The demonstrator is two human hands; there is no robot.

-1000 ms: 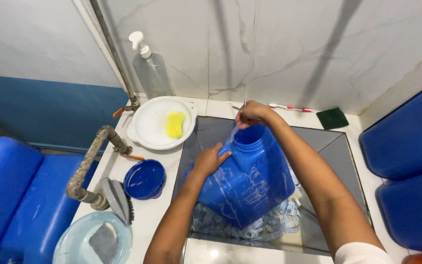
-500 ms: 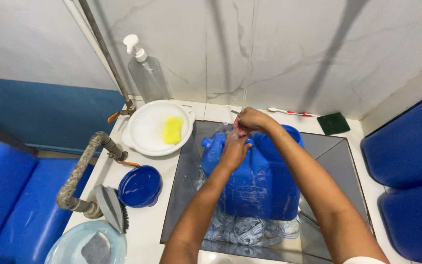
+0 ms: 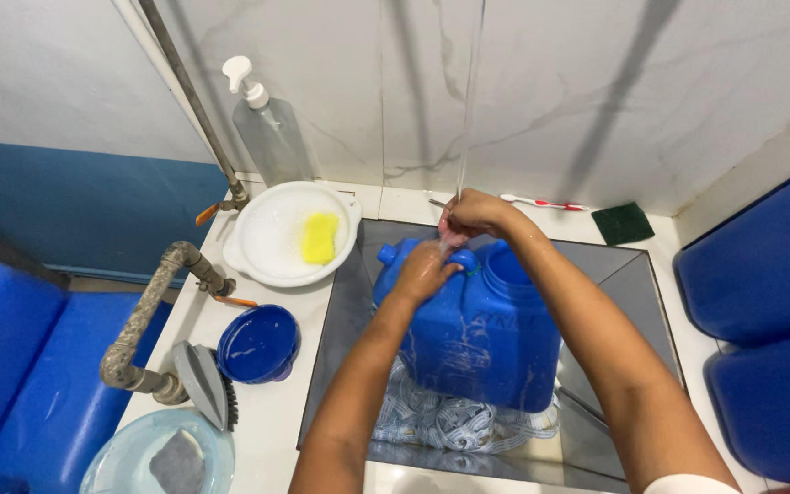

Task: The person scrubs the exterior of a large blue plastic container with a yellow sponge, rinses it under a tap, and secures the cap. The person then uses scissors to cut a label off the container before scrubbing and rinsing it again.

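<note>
A blue plastic jerrycan [image 3: 482, 334] stands upright in the steel sink [image 3: 628, 279], on a crumpled blue and white patterned cloth [image 3: 454, 421]. A thin stream of water [image 3: 470, 110] falls from above onto my hands. My left hand [image 3: 424, 273] rests on the jerrycan's top, around its handle. My right hand [image 3: 470, 216] is just above it, in the water stream, its fingers curled. Whether it holds anything is hidden.
A white bowl [image 3: 272, 245] with a yellow sponge [image 3: 319, 238] sits left of the sink, below a clear pump bottle [image 3: 269, 133]. A blue lid [image 3: 258, 343], a brush [image 3: 201, 384] and a pale basin [image 3: 134, 453] lie front left. Toothbrush [image 3: 543, 202], green scrub pad [image 3: 623, 222]. Blue containers [image 3: 765, 274] stand right.
The jerrycan went from tilted toward me to standing upright in the sink. My left hand moved from its side up onto the top. A water stream now falls on my hands.
</note>
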